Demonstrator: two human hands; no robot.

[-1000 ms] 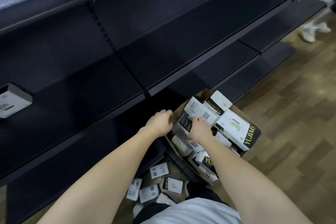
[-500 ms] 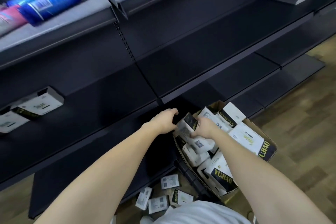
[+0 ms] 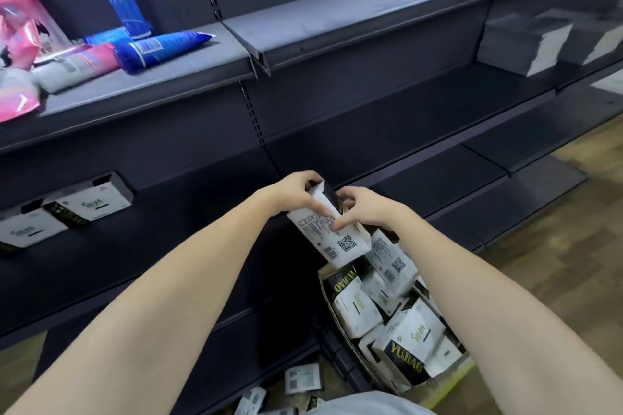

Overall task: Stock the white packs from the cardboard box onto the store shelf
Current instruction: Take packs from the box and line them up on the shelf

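A white pack (image 3: 332, 232) with a black end and a QR code is lifted above the cardboard box (image 3: 435, 384), tilted. My left hand (image 3: 295, 190) grips its upper left edge and my right hand (image 3: 362, 209) grips its right side, thumb across the printed face. The box stands on the floor at the lower right and holds several white and black packs (image 3: 404, 337). Two packs (image 3: 92, 200) lie flat on the dark store shelf (image 3: 188, 239) at the left.
Blue tubes (image 3: 161, 47) and pink pouches (image 3: 20, 30) lie on the upper grey shelf at the left. Grey stacks (image 3: 526, 40) sit on a shelf at the far right. Small sachets (image 3: 301, 377) are scattered on the floor below the lowest shelf. Wooden floor lies at the right.
Both hands have come up out of the box with one white pack held between them. The view has tilted upward, showing the upper shelf.
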